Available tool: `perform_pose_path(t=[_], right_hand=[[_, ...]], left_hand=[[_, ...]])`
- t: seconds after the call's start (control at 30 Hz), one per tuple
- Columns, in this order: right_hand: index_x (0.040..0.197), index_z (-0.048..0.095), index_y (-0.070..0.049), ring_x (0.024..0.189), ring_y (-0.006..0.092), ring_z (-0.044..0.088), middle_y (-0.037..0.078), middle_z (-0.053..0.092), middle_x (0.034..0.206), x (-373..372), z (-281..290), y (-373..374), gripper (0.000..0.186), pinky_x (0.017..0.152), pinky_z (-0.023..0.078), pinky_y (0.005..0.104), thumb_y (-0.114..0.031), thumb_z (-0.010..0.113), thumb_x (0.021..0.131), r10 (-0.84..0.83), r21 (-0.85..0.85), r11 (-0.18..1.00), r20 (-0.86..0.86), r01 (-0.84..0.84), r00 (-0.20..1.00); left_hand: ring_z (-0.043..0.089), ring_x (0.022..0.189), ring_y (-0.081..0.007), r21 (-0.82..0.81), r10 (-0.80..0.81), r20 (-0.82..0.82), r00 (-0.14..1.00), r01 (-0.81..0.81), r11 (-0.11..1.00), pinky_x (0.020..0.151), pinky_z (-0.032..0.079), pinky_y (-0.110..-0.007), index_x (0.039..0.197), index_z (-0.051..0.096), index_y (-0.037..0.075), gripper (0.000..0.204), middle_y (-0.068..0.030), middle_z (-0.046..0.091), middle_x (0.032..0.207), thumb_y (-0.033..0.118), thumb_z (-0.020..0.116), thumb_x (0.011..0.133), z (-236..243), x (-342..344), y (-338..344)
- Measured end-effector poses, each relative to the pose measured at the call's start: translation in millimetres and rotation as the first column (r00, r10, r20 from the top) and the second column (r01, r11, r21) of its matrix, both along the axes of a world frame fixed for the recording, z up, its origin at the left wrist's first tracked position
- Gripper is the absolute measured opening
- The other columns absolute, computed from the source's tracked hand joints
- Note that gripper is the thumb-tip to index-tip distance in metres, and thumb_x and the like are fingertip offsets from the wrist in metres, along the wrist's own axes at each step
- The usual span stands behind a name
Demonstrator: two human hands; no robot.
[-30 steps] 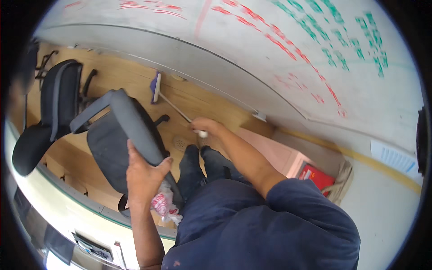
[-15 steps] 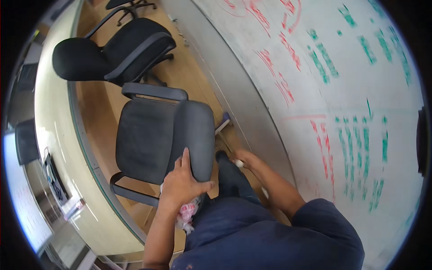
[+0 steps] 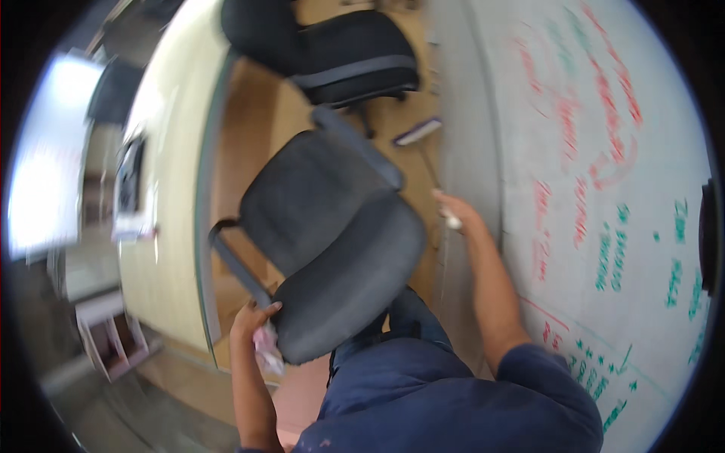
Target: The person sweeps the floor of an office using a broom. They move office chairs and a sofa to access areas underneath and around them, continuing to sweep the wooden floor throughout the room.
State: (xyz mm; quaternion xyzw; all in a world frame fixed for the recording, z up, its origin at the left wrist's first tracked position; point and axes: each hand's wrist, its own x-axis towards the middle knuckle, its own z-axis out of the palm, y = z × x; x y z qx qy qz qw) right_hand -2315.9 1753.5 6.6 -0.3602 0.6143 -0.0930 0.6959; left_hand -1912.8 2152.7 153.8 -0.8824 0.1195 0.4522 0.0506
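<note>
Office chairs alongside the desk: two, consisting of one nearer chair [image 3: 355,279] and one farther chair [image 3: 359,45]. Further chair-base parts at the top edge: number indeterminate. Armrests [image 3: 245,264] on the nearer chair: two. Bare hands: two, one left hand [image 3: 253,321] and one right hand [image 3: 457,211]. Long-handled floor tool [image 3: 419,133] with purple-and-white head: one. Plastic bag [image 3: 268,351]: one. Long cream desk [image 3: 170,196]: one. Right-side whiteboard [image 3: 642,272]: one. Ink colours on it: two, red and green. Bright white panel [image 3: 49,158], far left: one.
</note>
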Motion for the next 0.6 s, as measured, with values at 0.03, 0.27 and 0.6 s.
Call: perform_pose_path(t=[0.03,0.27,0.6], right_hand=[[0.120,0.059,0.002,0.085,0.0144,0.057,0.011,0.063,0.106,4,18,-2,0.059,0.073,0.046,0.0303,-0.044,0.071,0.085,0.009,-0.012,1.000,0.006,-0.009,1.000],[0.119,0.059,0.003,0.091,0.0244,0.066,0.015,0.067,0.109,38,97,29,0.061,0.083,0.053,0.0340,-0.048,0.067,0.087,-0.013,0.184,0.982,0.311,-0.047,0.950],[0.120,0.059,0.002,0.098,0.0235,0.068,0.015,0.067,0.113,85,143,6,0.044,0.084,0.056,0.0363,-0.035,0.055,0.097,0.112,0.296,0.929,0.350,-0.224,0.930]], left_hand=[[0.066,0.097,-0.0298,0.083,0.069,-0.067,0.995,-0.063,0.995,0.086,0.050,-0.038,0.126,0.056,-0.005,0.089,-0.0215,0.067,0.109,0.055,0.081,0.066,-12,13,20],[0.063,0.077,-0.0215,-0.060,0.622,-0.744,0.244,-0.951,0.302,0.072,0.051,-0.034,0.102,0.066,0.000,0.055,-0.0089,0.069,0.095,0.044,0.081,0.071,8,-62,28],[0.060,0.094,-0.0286,0.069,0.667,-0.728,0.158,-0.951,0.300,0.083,0.048,-0.038,0.124,0.055,0.001,0.073,-0.0141,0.063,0.113,0.050,0.075,0.075,-13,-117,68]])
